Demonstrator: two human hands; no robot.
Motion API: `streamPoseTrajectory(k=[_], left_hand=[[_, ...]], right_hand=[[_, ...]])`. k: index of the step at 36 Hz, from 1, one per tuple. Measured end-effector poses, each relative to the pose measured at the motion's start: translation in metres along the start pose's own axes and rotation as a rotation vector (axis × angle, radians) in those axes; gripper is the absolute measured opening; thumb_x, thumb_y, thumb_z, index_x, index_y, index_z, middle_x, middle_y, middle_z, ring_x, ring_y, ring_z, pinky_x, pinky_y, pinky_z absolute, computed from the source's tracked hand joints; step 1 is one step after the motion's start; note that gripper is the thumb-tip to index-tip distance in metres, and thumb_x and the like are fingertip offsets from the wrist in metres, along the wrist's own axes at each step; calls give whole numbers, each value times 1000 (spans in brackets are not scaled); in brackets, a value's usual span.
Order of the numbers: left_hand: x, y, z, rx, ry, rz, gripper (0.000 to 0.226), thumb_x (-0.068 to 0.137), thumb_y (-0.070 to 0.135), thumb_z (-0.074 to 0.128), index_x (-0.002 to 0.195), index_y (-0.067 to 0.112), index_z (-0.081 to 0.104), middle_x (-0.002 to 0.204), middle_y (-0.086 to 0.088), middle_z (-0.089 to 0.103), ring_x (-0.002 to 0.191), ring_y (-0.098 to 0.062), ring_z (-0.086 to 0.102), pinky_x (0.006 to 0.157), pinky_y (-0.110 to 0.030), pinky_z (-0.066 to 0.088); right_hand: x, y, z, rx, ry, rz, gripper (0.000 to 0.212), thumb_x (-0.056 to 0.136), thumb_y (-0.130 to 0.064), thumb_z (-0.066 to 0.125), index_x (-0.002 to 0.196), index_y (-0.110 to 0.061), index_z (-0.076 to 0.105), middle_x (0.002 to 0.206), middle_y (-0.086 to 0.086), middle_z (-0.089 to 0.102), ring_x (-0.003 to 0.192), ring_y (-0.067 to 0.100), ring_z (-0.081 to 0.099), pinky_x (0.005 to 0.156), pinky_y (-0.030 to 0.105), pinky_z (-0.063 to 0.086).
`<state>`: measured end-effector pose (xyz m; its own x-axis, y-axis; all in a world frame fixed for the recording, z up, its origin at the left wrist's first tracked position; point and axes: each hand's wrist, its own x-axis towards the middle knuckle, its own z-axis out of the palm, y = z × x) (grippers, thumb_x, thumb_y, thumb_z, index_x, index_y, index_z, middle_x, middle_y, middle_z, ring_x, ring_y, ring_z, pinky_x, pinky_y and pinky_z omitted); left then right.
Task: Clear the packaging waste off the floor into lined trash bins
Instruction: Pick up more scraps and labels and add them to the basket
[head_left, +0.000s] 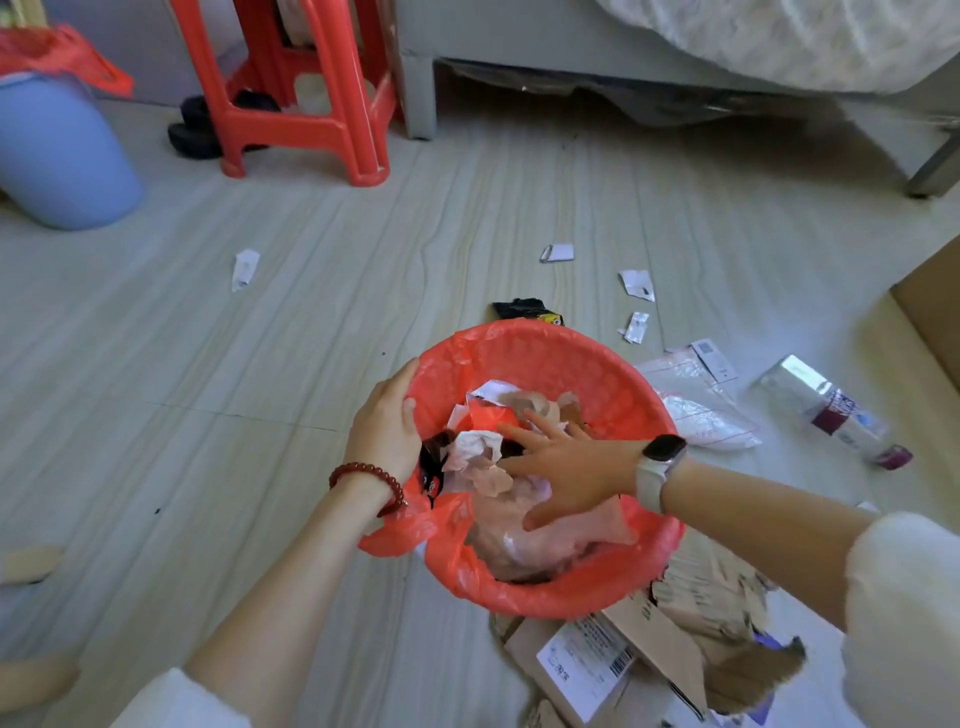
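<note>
- Pale plank floor (311, 322) is littered with paper scraps (245, 268) and torn cardboard (639, 654) around the red-lined bin (561, 358).
- Bin rim is gripped by left hand (384, 426), fingers curled over it.
- Waste (483, 457) inside bin is pressed by right hand (566, 467), fingers spread flat.
- Blue bin (57, 156) is seen far left of it.

A bin lined with a red bag (550, 358) stands at the centre of the floor, stuffed with crumpled paper and wrappers (483, 457). At its 5 o'clock lies torn cardboard (670, 639) with a barcode label; at 3 o'clock a white plastic mailer (701, 410) and a silver box (826, 405). Paper scraps (636, 283) and a black wrapper (527, 309) sit from 12 to 1 o'clock, one scrap (244, 267) at 10 o'clock, and a second blue bin (57, 156) with a red liner far off at 10 o'clock.
</note>
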<state>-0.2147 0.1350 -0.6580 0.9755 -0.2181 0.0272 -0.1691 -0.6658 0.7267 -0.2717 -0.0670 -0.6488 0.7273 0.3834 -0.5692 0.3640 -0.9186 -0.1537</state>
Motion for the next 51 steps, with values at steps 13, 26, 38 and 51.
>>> streamPoseTrajectory(k=[13, 26, 38, 51], left_hand=[[2, 1, -3, 6, -9, -30, 45, 97, 9, 34, 140, 20, 36, 141, -9, 43, 126, -26, 43, 100, -30, 33], [-7, 10, -14, 51, -34, 52, 45, 95, 17, 44, 139, 15, 37, 146, -7, 29, 135, -18, 32, 105, -21, 22], [-18, 127, 19, -24, 55, 343, 26, 88, 11, 52, 112, 12, 61, 114, -5, 57, 107, -18, 54, 87, -12, 30], [-151, 155, 167, -1, -487, 668, 25, 87, 15, 47, 106, 14, 63, 106, -1, 60, 91, -19, 60, 76, -27, 45]], right_hand=[[-2, -6, -4, -503, 446, -195, 100, 64, -81, 48, 144, -38, 7, 155, 12, 14, 138, 46, 19, 97, 73, 20], [16, -8, 15, -62, 77, -31, 79, 78, -65, 52, 143, -44, 12, 157, -5, -4, 144, 32, 0, 113, 60, 7], [-104, 28, -23, 528, 817, 88, 20, 91, -14, 51, 101, -11, 68, 84, -1, 69, 66, 8, 58, 68, 25, 48], [-201, 79, 210, 509, 286, 415, 58, 78, -12, 51, 134, -25, 41, 132, 1, 48, 118, 21, 45, 97, 39, 41]])
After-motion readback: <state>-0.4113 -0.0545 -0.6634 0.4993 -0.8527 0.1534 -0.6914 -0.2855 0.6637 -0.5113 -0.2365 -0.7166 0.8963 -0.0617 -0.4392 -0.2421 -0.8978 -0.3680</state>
